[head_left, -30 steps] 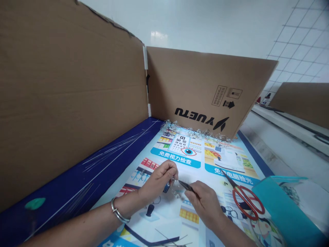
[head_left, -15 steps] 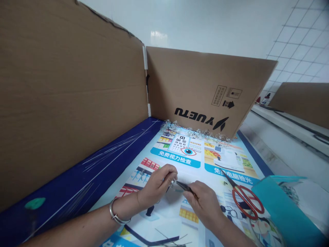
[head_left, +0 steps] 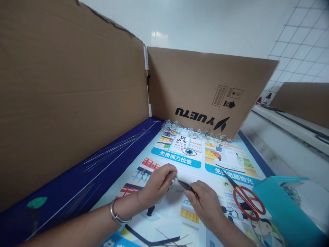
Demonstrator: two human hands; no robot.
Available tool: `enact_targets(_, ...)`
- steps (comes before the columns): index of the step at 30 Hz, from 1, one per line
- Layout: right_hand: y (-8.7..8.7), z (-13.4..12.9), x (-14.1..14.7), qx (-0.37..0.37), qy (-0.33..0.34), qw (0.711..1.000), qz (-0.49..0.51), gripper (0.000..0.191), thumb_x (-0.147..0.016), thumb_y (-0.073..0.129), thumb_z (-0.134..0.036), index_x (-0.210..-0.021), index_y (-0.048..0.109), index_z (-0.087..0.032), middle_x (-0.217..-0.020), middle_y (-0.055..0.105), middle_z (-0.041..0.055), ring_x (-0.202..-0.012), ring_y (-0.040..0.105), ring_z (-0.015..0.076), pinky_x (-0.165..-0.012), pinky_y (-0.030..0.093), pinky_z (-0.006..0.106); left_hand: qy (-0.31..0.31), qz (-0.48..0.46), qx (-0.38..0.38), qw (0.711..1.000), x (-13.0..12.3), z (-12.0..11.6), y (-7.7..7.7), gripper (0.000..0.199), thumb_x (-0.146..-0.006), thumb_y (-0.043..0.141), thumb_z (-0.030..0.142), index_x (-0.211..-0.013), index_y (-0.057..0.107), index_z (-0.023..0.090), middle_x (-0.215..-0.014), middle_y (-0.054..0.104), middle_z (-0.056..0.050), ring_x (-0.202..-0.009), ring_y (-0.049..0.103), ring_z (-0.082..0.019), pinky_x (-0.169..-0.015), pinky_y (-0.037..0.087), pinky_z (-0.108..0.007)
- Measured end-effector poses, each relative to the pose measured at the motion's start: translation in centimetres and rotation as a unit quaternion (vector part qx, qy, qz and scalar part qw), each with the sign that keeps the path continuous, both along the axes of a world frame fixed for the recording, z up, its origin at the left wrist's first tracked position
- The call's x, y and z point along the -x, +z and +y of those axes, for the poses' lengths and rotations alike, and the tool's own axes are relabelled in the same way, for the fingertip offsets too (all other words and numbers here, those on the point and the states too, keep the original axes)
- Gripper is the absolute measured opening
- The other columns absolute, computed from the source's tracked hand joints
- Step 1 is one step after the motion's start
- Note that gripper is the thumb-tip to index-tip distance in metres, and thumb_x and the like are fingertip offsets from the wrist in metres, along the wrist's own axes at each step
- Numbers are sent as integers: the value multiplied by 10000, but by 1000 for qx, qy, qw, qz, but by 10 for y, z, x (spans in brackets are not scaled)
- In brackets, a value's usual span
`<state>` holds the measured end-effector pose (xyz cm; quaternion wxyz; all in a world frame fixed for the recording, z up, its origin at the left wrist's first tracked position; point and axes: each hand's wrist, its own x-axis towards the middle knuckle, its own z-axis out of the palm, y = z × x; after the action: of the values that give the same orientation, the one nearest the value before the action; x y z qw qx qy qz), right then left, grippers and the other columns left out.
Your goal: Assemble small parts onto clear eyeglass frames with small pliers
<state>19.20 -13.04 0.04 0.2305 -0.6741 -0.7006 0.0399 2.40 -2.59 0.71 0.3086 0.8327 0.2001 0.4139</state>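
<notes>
A small wire piece sat pinched between the fingertips of the left hand, above a printed poster spread over a blue surface; the right hand had its fingers wrapped around dark pliers, tips close by. Cardboard panels stood behind and to the left, red-handled scissors lay at right, and white tiles showed beyond

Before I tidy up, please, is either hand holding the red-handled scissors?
No, the scissors lie on the printed sheet, apart from left hand and right hand.
</notes>
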Motion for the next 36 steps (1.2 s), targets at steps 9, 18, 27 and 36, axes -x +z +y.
enact_targets(9,-1,2,2,7,-15,1000,-13,301,-869,373,-423,-727,508,-195,-717,532,27,-686,483,146,-606,339,239,13,23,-42,999,0,-1,-1,130,-855,352,147,-820,474,176,-698,504,-10,-632,449,-115,-594,371,-232)
enact_targets(18,-2,0,2,5,-20,999,-28,303,-870,370,-428,-728,510,-201,-721,539,21,-676,486,141,-602,328,233,-1,34,-94,995,0,0,-7,108,-839,379,113,-836,467,176,-698,507,-16,-636,448,-117,-592,356,-227)
enact_targets(27,-3,0,2,7,-19,999,-39,319,-872,362,-436,-722,520,-204,-714,552,13,-659,496,136,-581,316,229,8,43,-93,995,0,0,-5,115,-839,369,120,-828,466,180,-693,509,-15,-636,461,-120,-583,358,-224)
enact_targets(36,-4,1,1,2,-16,999,-45,324,-878,351,-436,-710,504,-205,-702,558,1,-639,499,127,-564,292,227,2,43,-79,996,0,-1,-6,109,-842,366,121,-828,459,177,-703,502,-15,-638,442,-118,-592,348,-232)
